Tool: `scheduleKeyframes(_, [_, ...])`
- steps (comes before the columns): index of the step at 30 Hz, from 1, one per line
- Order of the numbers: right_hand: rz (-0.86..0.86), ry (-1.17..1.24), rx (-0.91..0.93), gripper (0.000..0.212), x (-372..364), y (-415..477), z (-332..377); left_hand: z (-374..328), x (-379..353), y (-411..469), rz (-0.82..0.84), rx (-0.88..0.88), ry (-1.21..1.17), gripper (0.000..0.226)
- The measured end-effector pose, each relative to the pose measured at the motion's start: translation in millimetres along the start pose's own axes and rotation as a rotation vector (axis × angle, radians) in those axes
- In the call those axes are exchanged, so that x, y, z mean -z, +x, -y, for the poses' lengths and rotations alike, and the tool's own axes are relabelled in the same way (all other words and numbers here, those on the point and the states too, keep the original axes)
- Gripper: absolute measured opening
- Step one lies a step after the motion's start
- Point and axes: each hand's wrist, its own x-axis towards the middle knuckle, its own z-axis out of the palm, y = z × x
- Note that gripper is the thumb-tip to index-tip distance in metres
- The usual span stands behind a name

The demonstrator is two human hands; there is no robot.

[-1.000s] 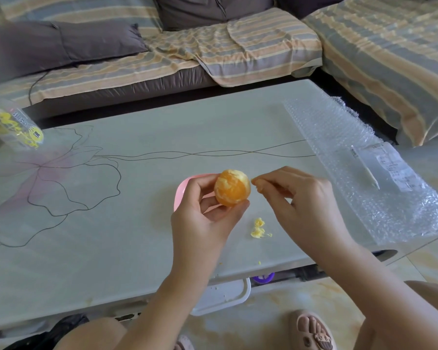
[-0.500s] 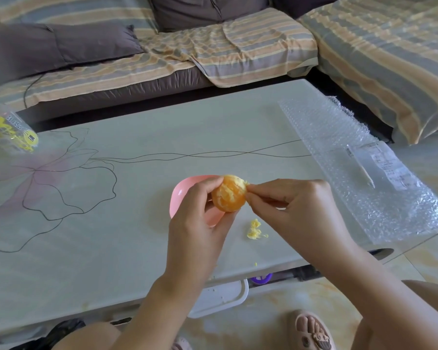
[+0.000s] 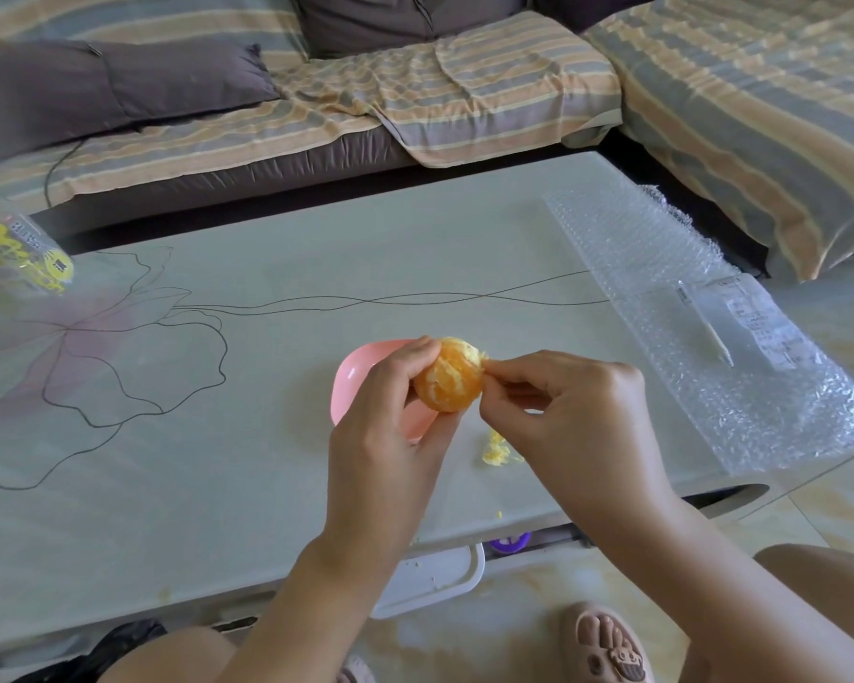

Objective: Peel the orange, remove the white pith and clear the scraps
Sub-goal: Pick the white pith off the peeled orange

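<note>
Right hand [image 3: 573,406] back on orange [image 3: 447,382]

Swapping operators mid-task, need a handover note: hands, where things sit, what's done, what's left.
Hands: the left hand grips the orange in the air by the pink bowl. The right hand pinches a pith strand at the orange's upper right.
Done: the peel is off.
Left: strip the pale pith streaks showing on the orange, then clear the scrap pile off the table.
</note>
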Motion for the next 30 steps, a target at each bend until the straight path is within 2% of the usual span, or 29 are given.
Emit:
scheduleKeyframes(10, [0.01,-0.035,-0.009,0.011,4,5,3,-1,-1,-1,-0.021,-0.018,-0.015,0.057])
scheduleKeyframes(14, [0.037,0.067,0.007,0.013,8,5,6,-2,2,3,-0.038,0.031,-0.054,0.053])
scheduleKeyframes(18, [0.066,0.069,0.029,0.014,9,4,8,1,5,5,-0.025,-0.033,-0.015,0.051])
scheduleKeyframes(23, [0.015,0.0,0.046,0.012,7,2,10,4,3,5,-0.026,-0.118,0.011,0.049])
scheduleKeyframes(30, [-0.037,-0.058,0.017,0.01,7,2,15,3,0,4,-0.035,-0.132,-0.01,0.049])
